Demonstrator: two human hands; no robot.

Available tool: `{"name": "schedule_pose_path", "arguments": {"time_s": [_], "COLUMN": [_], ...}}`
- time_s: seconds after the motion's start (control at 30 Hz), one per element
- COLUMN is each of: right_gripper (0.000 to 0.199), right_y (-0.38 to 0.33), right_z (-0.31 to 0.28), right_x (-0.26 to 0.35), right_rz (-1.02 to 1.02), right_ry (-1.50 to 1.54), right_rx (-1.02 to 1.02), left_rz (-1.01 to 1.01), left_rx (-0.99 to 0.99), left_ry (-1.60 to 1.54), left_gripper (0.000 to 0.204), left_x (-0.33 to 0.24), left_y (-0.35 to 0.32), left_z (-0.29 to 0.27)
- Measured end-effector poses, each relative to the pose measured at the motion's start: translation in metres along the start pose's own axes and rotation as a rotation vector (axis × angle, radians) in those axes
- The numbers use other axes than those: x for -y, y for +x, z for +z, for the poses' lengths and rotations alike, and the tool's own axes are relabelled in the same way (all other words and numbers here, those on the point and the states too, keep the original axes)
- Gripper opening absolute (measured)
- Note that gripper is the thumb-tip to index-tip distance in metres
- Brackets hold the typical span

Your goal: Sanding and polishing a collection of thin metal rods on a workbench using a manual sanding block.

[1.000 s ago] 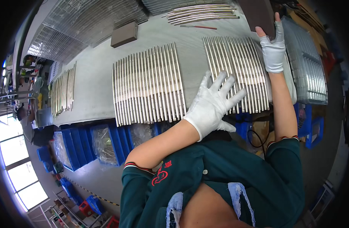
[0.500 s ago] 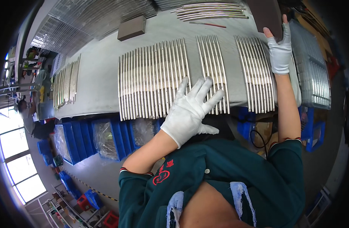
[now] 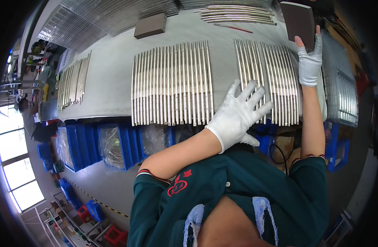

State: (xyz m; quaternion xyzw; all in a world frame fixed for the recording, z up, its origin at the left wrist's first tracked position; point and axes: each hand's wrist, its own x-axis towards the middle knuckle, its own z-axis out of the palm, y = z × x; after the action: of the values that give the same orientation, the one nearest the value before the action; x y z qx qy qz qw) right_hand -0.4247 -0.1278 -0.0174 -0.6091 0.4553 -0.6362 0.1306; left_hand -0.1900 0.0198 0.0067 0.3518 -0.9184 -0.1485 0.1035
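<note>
My left hand, in a white glove, lies with fingers spread over the lower part of a small group of shiny metal rods. Just right of that group is another row of rods, almost touching it. A wider row of rods lies to the left, across a gap. At the far right my right hand, gloved with thumb and a fingertip bare, grips the near end of a dark brown block. Its other fingers are hidden by the block.
Another brown block rests on the grey-covered table. More rods and a thin red stick lie at the back, a smaller rod row at left. Clear plastic trays stand right; blue bins sit below the table edge.
My left hand has slid right, and the small rod group has moved with it up to the right-hand row. My right hand keeps hold of the brown block, now more in view.
</note>
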Motion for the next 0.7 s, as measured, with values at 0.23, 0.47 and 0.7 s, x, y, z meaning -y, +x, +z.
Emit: {"name": "schedule_pose_path", "arguments": {"time_s": [0.23,0.47,0.7], "right_gripper": [0.073,0.07,0.063], "right_y": [0.004,0.006,0.009], "right_z": [-0.005,0.003,-0.021], "right_x": [-0.005,-0.002,-0.038], "right_rz": [-0.014,-0.039,-0.121], "right_ry": [-0.106,-0.164,-0.324], "right_rx": [0.003,0.009,0.051], "left_rz": [-0.178,-0.316,-0.237], "left_rx": [0.05,-0.117,-0.272], "left_ry": [0.121,0.174,0.119], "left_gripper": [0.098,0.098,0.101], "left_x": [0.013,0.042,0.051], "left_y": [-0.041,-0.081,-0.081], "left_z": [-0.025,-0.025,-0.006]}}
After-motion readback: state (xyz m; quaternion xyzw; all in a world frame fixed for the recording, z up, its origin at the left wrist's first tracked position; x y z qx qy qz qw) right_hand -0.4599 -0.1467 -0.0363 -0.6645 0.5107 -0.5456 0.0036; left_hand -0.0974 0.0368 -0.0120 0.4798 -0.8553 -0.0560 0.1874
